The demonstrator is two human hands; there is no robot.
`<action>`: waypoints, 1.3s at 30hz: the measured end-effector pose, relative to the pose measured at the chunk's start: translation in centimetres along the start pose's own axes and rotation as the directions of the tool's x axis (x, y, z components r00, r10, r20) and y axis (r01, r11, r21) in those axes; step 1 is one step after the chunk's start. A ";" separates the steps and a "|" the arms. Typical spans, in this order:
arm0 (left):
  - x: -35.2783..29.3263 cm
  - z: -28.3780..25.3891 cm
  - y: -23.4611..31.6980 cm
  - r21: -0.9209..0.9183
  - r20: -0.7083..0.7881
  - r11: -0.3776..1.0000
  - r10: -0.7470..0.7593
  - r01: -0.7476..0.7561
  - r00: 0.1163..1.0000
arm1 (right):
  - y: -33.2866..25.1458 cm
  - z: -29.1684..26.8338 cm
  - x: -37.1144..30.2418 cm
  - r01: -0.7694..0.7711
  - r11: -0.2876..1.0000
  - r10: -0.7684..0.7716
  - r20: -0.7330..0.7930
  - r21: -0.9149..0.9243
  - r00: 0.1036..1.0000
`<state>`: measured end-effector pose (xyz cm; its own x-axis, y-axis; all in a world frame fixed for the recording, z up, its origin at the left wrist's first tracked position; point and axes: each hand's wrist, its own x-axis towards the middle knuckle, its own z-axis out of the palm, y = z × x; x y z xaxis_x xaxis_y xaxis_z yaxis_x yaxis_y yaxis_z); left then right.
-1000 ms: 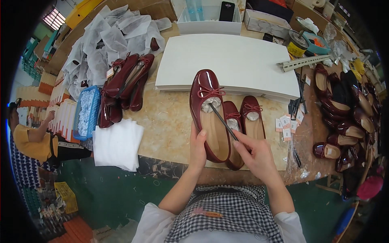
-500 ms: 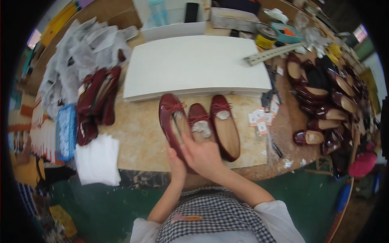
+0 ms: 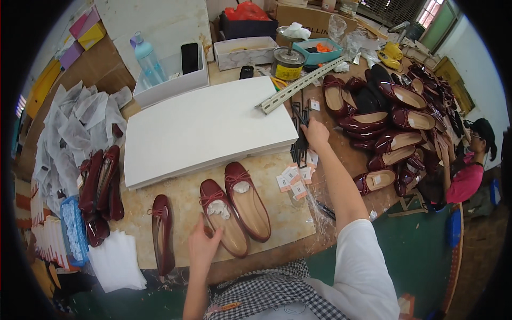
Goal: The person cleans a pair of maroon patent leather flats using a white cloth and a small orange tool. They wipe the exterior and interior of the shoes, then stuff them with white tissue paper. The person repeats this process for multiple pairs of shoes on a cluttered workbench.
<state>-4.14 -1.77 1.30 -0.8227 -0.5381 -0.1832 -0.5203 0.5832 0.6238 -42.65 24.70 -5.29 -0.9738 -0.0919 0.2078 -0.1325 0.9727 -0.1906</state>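
Two dark red ballet flats with bows, a left-hand flat (image 3: pixel 233 237) and a right-hand flat (image 3: pixel 255 213), lie side by side, soles down, with crumpled paper in their toes. My left hand (image 3: pixel 202 245) is at the left edge of the nearer one, thumb and fingers apart. Further left, a single red flat (image 3: pixel 163 234) rests on its side. My right hand (image 3: pixel 317 133) reaches out past the white stack, its fingers closed on one of the thin black strips (image 3: pixel 298 141); their exact kind is unclear. White-and-orange tags (image 3: pixel 290 181) lie just nearer.
A white board stack (image 3: pixel 208 128) fills the middle, a slotted metal bar (image 3: pixel 301 85) across its corner. Many red flats (image 3: pixel 389 141) are heaped at right, where a co-worker in a pink top (image 3: pixel 465 184) sits. Left are more flats (image 3: pixel 101 184), white sheets (image 3: pixel 116 261) and a blue basket (image 3: pixel 73 229).
The flat that both hands held now lies on its side at the left, let go. My right hand has moved far right to the black strips. The view has swung rightward.
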 end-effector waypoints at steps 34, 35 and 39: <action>-0.6 1.9 -2.8 -0.975 0.143 0.143 -0.184 0.170 0.973 | -4.0 -12.9 -20.2 0.200 0.954 -0.180 -0.107 0.225 0.978; -0.5 2.0 -3.0 -0.982 0.113 0.134 -0.164 0.135 0.980 | -7.0 -13.4 -21.9 0.182 0.883 -0.227 0.055 0.432 0.972; 0.4 2.3 -3.6 -0.974 -0.040 0.225 -0.171 0.000 0.984 | -16.1 -16.6 -27.1 0.028 0.708 -0.419 0.388 0.706 0.821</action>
<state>-3.11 -2.67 -2.78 -0.7116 -0.6538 -0.2571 0.1056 -0.4614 0.8809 -11.07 15.09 8.08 -0.8155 -0.5658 -0.1217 -0.2510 0.5353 -0.8065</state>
